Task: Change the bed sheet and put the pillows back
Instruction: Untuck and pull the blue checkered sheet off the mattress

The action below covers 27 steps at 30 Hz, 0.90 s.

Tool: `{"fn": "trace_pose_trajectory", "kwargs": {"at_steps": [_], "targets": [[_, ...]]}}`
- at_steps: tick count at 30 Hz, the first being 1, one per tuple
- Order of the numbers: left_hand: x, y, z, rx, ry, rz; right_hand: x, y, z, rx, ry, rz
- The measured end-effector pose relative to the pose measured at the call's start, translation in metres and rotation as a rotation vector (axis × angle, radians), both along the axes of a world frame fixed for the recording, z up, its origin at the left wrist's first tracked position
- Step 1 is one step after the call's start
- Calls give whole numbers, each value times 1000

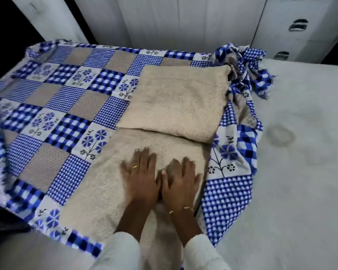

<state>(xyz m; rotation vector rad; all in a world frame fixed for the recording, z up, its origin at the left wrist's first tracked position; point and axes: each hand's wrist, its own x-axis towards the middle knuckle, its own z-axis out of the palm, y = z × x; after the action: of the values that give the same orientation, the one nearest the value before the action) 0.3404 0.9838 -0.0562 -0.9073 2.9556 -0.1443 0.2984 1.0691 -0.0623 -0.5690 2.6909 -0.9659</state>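
Note:
A blue and white patchwork bed sheet (62, 106) lies spread over the left part of the bed, its right edge bunched in folds (246, 75). Two beige pillows lie on it: the far pillow (176, 100) and the near pillow (109, 182), edge to edge. My left hand (141, 176) and my right hand (180, 182) rest flat, side by side, on the near pillow with fingers spread and straight. Both wrists come out of white sleeves.
The bare grey mattress (300, 152) shows on the right, with a dark ring stain (280, 133). White cabinet doors with dark handles (299, 25) stand behind the bed. A dark gap (8, 36) lies at the far left.

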Motion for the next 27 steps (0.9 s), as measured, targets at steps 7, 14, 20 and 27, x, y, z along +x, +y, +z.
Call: {"fn": "trace_pose_trajectory", "kwargs": {"at_steps": [7,14,20,27], "targets": [[65,-34,-5,277,9,314,67,7,-11,68,-234,-292],[66,-41,15,1,-9,19,78,-16,-12,-122,94,-420],[72,-31,62,-38,378,-1,77,-8,30,-237,330,-459],[64,34,105,89,705,-102,54,71,76,-357,451,-355]]}}
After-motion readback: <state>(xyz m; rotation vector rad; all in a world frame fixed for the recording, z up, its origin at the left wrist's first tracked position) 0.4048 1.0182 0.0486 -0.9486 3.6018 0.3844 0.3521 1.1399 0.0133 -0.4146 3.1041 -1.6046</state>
